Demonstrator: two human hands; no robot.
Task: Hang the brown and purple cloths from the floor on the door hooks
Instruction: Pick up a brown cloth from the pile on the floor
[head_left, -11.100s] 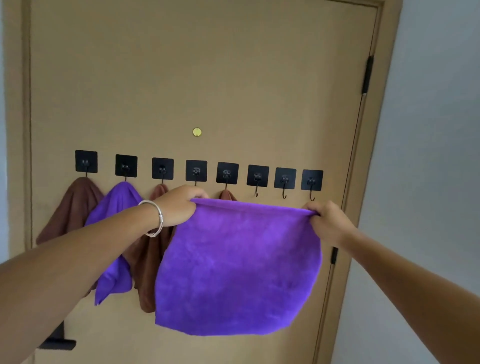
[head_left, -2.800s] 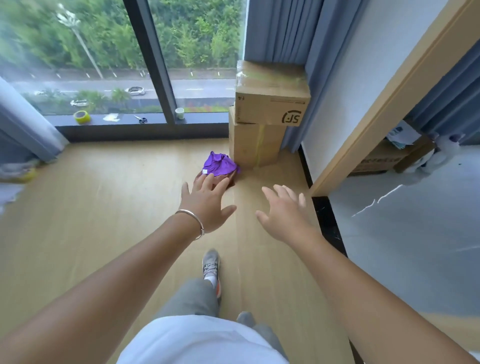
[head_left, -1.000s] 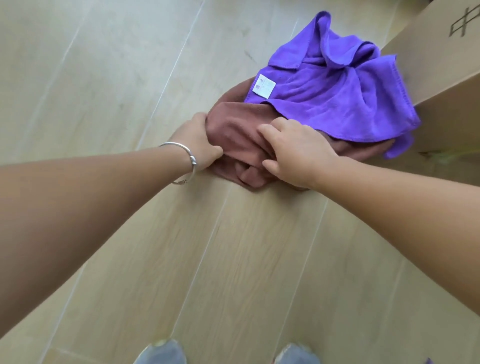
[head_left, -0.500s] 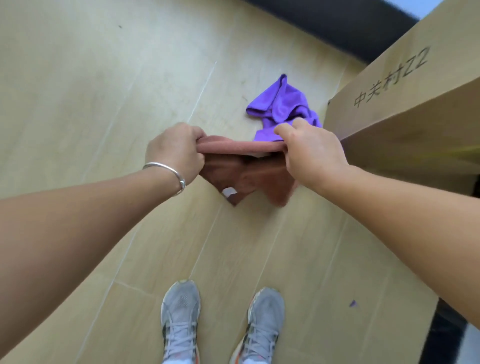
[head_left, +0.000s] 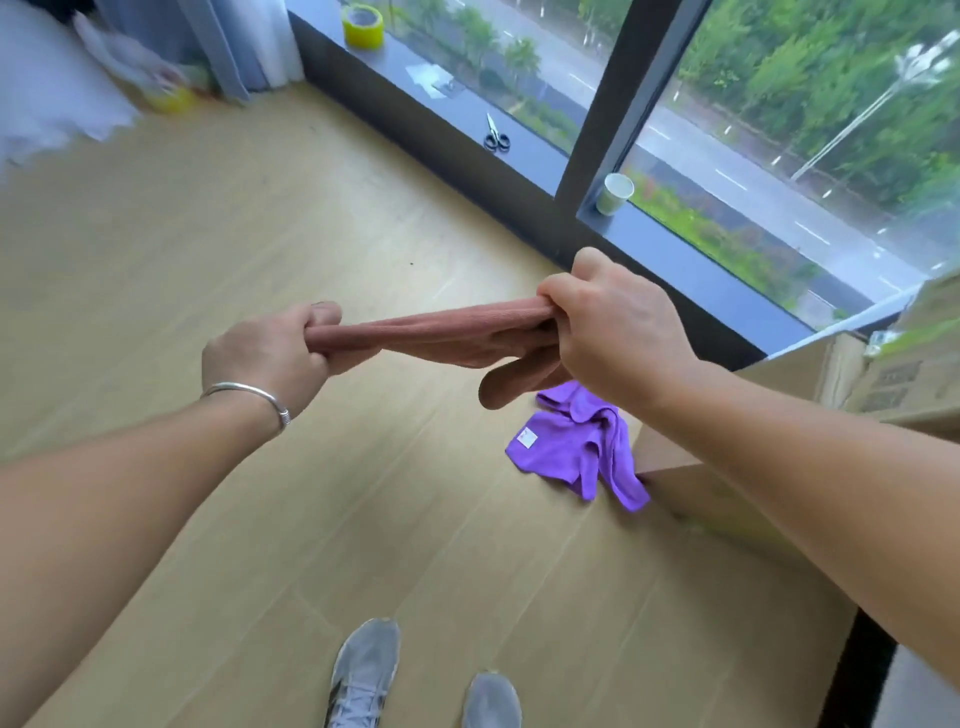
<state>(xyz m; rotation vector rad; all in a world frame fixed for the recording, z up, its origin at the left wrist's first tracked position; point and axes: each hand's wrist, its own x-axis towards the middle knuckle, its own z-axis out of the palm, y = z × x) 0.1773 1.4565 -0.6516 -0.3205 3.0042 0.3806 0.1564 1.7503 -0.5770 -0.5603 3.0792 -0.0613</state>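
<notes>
A brown cloth (head_left: 447, 335) is stretched in the air between my two hands, well above the wooden floor. My left hand (head_left: 270, 353), with a silver bracelet on the wrist, grips its left end. My right hand (head_left: 618, 327) grips the right end, and a fold hangs below that hand. A purple cloth (head_left: 576, 449) with a white tag lies crumpled on the floor beside a cardboard box (head_left: 810, 395), below my right forearm. The door and its hooks are out of view.
A dark window sill (head_left: 519, 156) runs along the far side with scissors (head_left: 496, 136), a paper cup (head_left: 615, 193) and a yellow tape roll (head_left: 362, 25) on it. Curtains and white fabric are at the far left. My grey shoes (head_left: 363, 675) show at the bottom.
I have raised the brown cloth higher off the floor and pulled it wider between my hands. The view has lifted toward the window; the purple cloth stays on the floor.
</notes>
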